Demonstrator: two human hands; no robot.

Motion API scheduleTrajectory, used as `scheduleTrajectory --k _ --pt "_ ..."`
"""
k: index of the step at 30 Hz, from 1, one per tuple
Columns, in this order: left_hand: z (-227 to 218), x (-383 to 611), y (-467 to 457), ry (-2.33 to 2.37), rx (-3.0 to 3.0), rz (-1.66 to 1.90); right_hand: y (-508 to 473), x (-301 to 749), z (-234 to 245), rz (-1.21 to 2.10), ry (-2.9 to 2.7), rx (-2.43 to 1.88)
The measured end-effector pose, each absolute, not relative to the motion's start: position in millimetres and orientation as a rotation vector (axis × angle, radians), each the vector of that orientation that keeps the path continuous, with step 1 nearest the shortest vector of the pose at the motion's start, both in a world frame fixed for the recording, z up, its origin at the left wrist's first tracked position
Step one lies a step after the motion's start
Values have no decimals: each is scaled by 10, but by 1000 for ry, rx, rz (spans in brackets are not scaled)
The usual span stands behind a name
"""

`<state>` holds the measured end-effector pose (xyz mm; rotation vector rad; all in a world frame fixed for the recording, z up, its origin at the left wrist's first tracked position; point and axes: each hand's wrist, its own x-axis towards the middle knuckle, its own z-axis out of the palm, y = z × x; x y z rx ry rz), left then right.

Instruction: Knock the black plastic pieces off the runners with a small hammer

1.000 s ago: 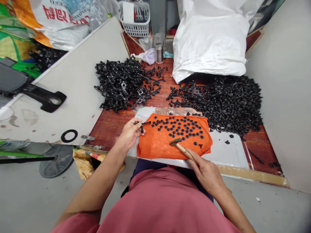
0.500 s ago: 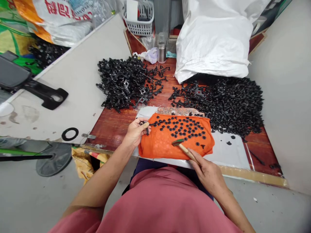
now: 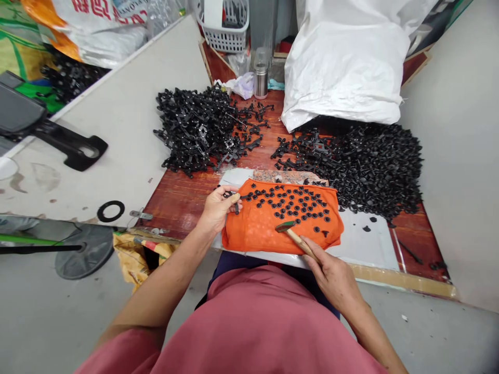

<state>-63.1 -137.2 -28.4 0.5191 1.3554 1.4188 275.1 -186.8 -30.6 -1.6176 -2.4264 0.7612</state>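
Observation:
My left hand [image 3: 219, 208] is closed at the left edge of an orange cloth [image 3: 249, 228], pinching a small black plastic part [image 3: 236, 206] between thumb and fingers. The fingers hide most of that part. My right hand [image 3: 331, 272] is wrapped round the wooden handle of a small hammer [image 3: 299, 241]. The hammer's dark, green-tinted head lies over the lower middle of the cloth, just below the black pieces. Several small round black plugs [image 3: 293, 203] are spread over the cloth's upper and right portion, most with the round face up.
A heap of black plastic brackets [image 3: 195, 130] lies behind at the left. A larger heap of black plugs [image 3: 382, 166] lies at the right, below a white sack [image 3: 343, 67]. A steel flask [image 3: 261, 80] and grey basket [image 3: 226, 39] stand behind. A pale panel [image 3: 128, 119] borders the left.
The whole view has shifted very slightly. Both hands, the hammer and the black part keep about the same places over the cloth.

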Motion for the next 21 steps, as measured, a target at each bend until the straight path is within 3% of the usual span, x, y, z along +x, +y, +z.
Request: scheduleTrajectory --k 12,21 --pt "-281 -593 -1369 1456 566 1432 -1871 2754 -260 841 -2405 -1610" --pt "-258 -575 -1331 1562 653 1406 -1593 2511 154 868 -2315 -1403"
